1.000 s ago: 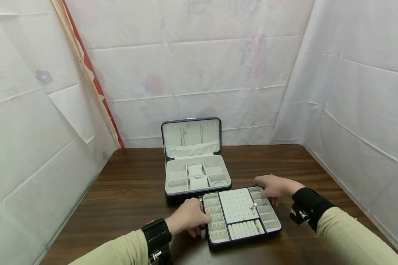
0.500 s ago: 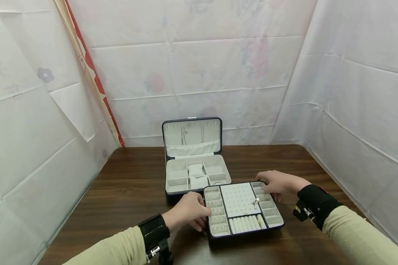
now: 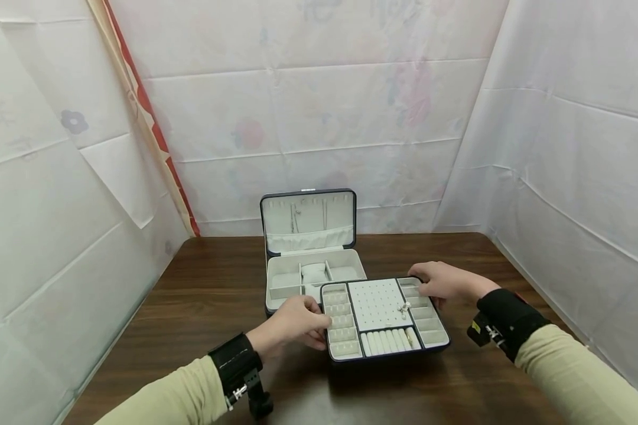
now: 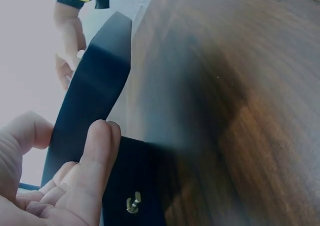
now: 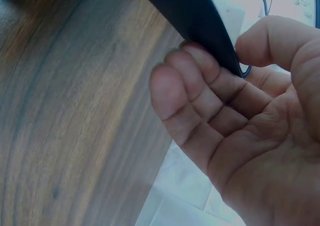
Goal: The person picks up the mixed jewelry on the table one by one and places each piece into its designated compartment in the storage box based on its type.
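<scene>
A dark-edged jewelry tray [image 3: 380, 304] with white compartments, a perforated earring panel and ring rolls is held up off the table. My left hand [image 3: 298, 321] grips its left side, thumb at the rim and fingers against the dark outer wall [image 4: 92, 80]. At the far right corner my right hand [image 3: 446, 282] pinches the edge between thumb and fingers [image 5: 167, 90]. Behind the tray stands the open jewelry box [image 3: 284, 277], its front right part hidden by the tray. Small earrings [image 3: 404, 308] hang on the panel, and a ring [image 3: 409, 336] sits in the rolls.
The box lid [image 3: 308, 221] stands upright with necklaces hanging inside it. A gold clasp [image 4: 133, 202] shows on the box front. Brown wooden table [image 3: 191, 307] surrounds everything, with white sheets [image 3: 340, 100] hanging at the back and sides.
Both hands have raised the tray and moved it away from me, so it now covers more of the box's front right. The box has stayed put.
</scene>
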A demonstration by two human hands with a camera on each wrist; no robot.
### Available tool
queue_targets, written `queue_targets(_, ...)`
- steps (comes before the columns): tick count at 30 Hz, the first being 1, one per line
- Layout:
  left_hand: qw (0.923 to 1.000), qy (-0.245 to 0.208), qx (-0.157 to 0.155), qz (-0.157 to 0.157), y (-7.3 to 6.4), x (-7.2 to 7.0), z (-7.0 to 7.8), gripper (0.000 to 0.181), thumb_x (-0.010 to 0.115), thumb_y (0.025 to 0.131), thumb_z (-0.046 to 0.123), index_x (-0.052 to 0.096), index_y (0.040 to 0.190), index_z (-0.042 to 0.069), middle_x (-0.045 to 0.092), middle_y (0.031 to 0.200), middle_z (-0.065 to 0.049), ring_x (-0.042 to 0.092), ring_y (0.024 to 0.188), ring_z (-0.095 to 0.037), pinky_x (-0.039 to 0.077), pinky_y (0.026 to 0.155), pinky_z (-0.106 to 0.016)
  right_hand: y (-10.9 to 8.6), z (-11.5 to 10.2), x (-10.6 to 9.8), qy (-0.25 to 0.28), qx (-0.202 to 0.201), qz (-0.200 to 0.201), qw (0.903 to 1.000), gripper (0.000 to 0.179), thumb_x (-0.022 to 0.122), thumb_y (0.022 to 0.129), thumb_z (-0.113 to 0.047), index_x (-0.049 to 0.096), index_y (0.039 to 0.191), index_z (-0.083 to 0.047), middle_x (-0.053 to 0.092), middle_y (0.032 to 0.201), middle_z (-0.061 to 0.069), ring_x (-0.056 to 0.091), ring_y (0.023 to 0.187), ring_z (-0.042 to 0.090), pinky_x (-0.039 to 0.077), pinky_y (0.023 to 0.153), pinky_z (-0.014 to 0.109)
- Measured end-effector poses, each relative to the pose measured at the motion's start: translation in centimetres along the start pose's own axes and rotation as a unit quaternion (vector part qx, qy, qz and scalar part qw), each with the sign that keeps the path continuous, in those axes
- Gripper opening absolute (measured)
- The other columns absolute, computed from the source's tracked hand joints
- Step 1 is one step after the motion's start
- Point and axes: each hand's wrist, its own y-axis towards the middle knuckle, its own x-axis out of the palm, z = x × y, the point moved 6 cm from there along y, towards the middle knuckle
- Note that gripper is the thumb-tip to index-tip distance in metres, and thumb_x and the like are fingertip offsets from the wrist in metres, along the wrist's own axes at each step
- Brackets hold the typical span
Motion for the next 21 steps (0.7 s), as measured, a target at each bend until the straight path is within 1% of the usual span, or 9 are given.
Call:
queue_targets(3,0.9999,-0.015,0.0,-0.004,0.1,-0.3,0.1,0.019,0.069,0.082,0.005,0.053,0.09,-0.002,0.068,0.075,-0.015,0.07,0.061,-0.022,0.064,0.067,-0.042,0.2,-0.1,-0.1,0.01,0.002,0.005,0.9999,0.043,0.056,0.096,-0.006,0.055,0.139,-0.004,0.065,0.106,0.01,0.06,0.059,0.025,0.057,0.058,0.045)
queue_targets(9,0.9997,-0.025,0.003,-0.004,0.1,-0.9,0.4,0.02,0.069,0.082,0.004,0.053,0.091,-0.003,0.068,0.075,-0.015,0.069,0.062,-0.022,0.064,0.066,-0.042,0.6,-0.4,-0.2,-0.002,-0.013,0.021,0.9997,0.042,0.056,0.097,-0.009,0.055,0.139,-0.003,0.065,0.106,0.01,0.059,0.059,0.022,0.053,0.056,0.036)
queue_targets(11,0.9997,-0.024,0.003,-0.004,0.1,-1.1,0.5,0.02,0.07,0.083,0.004,0.053,0.092,-0.003,0.068,0.076,-0.015,0.069,0.062,-0.022,0.064,0.066,-0.042,0.7,-0.5,-0.3,0.001,-0.015,0.023,0.9996,0.042,0.055,0.097,-0.009,0.055,0.139,-0.002,0.065,0.106,0.011,0.059,0.059,0.022,0.053,0.056,0.036)
queue_targets(16,0.9997,-0.024,0.003,-0.001,0.1,-1.4,0.6,0.022,0.07,0.083,0.006,0.053,0.094,-0.004,0.068,0.078,-0.015,0.069,0.064,-0.023,0.064,0.067,-0.042,0.8,-0.4,-0.4,0.016,-0.017,0.033,0.9992,0.042,0.054,0.098,-0.01,0.055,0.14,-0.004,0.065,0.105,0.01,0.058,0.059,0.024,0.053,0.058,0.042)
queue_targets(19,0.9996,-0.028,0.003,0.002,0.1,-1.7,0.7,0.02,0.07,0.084,0.007,0.055,0.092,-0.003,0.067,0.076,-0.015,0.07,0.064,-0.023,0.064,0.067,-0.042,1.0,-0.4,-0.5,0.025,-0.02,0.045,0.9985,0.043,0.053,0.099,-0.01,0.054,0.141,-0.004,0.065,0.102,0.009,0.057,0.059,0.024,0.052,0.058,0.042)
queue_targets(21,0.9996,-0.028,0.002,0.006,0.2,-1.9,0.7,0.018,0.07,0.084,0.007,0.056,0.09,-0.003,0.067,0.075,-0.014,0.069,0.064,-0.023,0.064,0.067,-0.042,1.1,-0.4,-0.6,0.031,-0.021,0.055,0.9977,0.044,0.052,0.099,-0.01,0.053,0.143,-0.004,0.065,0.103,0.009,0.057,0.061,0.024,0.051,0.058,0.041)
